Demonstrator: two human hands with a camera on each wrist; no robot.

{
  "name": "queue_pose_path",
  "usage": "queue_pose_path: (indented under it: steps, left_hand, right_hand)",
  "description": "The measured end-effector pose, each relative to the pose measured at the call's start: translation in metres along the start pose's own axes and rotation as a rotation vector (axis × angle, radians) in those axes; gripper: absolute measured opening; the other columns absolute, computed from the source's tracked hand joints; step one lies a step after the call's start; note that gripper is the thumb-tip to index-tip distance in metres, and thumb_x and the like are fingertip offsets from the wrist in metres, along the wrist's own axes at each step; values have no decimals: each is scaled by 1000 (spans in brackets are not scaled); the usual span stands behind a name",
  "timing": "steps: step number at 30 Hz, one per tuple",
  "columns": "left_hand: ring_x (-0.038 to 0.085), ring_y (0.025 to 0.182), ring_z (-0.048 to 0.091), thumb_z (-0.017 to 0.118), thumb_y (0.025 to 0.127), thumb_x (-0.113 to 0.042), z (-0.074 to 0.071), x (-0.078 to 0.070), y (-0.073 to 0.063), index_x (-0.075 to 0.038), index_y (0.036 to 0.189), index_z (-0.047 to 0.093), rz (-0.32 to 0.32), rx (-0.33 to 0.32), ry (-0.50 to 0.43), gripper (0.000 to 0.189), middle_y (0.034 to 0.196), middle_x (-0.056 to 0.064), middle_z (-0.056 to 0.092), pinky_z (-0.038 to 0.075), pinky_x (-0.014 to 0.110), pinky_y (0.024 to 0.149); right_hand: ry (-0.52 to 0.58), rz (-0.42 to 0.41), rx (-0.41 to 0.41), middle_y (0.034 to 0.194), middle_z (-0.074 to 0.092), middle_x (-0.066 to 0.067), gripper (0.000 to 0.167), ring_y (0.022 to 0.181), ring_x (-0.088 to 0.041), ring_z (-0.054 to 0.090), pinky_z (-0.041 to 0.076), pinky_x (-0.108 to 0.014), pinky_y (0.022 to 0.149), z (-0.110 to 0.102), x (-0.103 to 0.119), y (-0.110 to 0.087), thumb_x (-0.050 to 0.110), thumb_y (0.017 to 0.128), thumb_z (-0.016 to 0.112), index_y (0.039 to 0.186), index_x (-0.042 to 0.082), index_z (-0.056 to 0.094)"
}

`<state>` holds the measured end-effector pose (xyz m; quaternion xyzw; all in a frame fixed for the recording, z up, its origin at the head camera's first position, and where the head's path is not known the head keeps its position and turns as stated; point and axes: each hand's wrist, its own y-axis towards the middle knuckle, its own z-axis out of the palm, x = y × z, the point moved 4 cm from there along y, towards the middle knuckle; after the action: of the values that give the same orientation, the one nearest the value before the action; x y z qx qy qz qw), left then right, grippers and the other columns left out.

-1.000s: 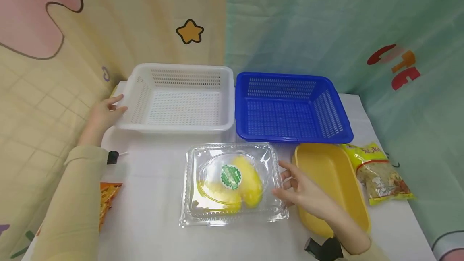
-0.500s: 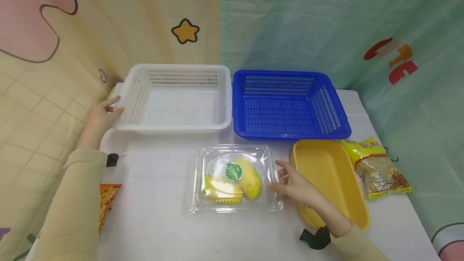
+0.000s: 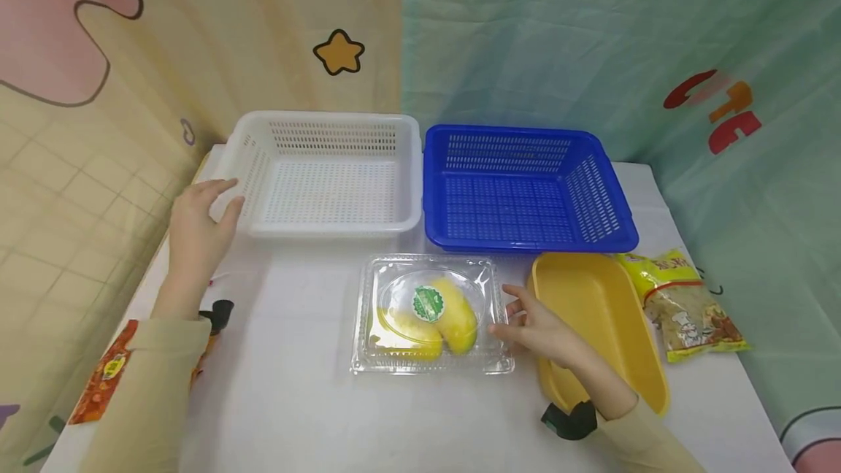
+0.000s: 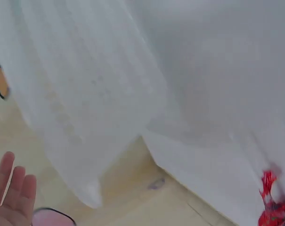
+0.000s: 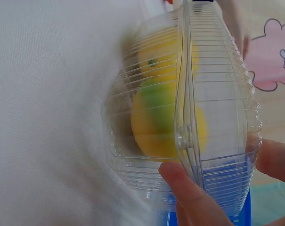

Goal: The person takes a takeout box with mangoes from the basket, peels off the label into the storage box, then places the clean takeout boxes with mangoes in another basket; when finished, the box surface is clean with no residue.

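A clear plastic clamshell box (image 3: 394, 276) with yellow-green mangoes (image 3: 458, 323) inside and a green round sticker on its lid sits mid-table. My right hand (image 3: 542, 331) holds its right end, thumb and fingers around the corner; the right wrist view shows fingertips (image 5: 177, 174) against its side near the seam. My left hand (image 3: 200, 228) is beside the left end of the white basket (image 3: 328, 228), fingers loosely extended, holding nothing. In the left wrist view, its fingers (image 4: 22, 193) appear at the lower left, apart from the blurred white basket.
A blue basket (image 3: 525, 247) stands right of the white one. In front of it lie a yellow tray (image 3: 598, 312), partly behind my right arm, and a yellow snack bag (image 3: 690, 312). An orange-red packet (image 3: 108, 378) lies at the left, partly hidden by my sleeve.
The clamshell box has shifted right and back, with my right hand staying at its right end. My left hand has come off the white basket's left rim, moving right and nearer.
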<state>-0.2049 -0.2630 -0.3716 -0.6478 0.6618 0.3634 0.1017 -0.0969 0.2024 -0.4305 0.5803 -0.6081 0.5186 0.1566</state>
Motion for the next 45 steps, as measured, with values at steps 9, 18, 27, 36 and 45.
queue_pose_path:
  steps: [9,18,27,36,45]
  left_hand:
    - [35,113,63,65,95,-14,62,-64,-97,-5,130,61,32,328,-242,37,130,17,60,56,45,87]
    - [34,114,64,70,92,-25,106,-76,-131,-11,142,50,-121,513,-330,57,143,15,49,58,38,86]
    - [25,100,65,75,87,-26,113,-80,-132,-14,143,49,-204,507,-332,63,145,13,44,54,26,68]
    - [20,89,59,75,83,-20,116,-85,-130,-10,141,51,-248,485,-309,63,143,13,44,48,23,60]
    - [20,90,57,74,85,-19,116,-85,-132,-11,141,50,-242,469,-291,62,144,12,43,46,23,61]
  right_hand:
    - [45,8,15,116,47,-23,83,90,-24,55,59,-40,73,0,-3,1,15,87,74,150,-3,22]
    - [87,13,34,116,45,-24,85,89,-25,55,60,-45,75,1,-1,-1,12,87,73,151,-4,20]
    - [71,8,42,117,46,-25,86,89,-25,56,60,-45,75,-1,2,-2,13,87,74,150,-6,20]
    - [-301,-132,-80,118,57,-25,82,100,-33,61,56,-42,83,-20,27,4,28,85,77,143,-10,35]
    - [-505,-292,-10,101,62,-8,40,93,-22,59,52,-33,79,-1,96,26,32,89,72,120,7,66]
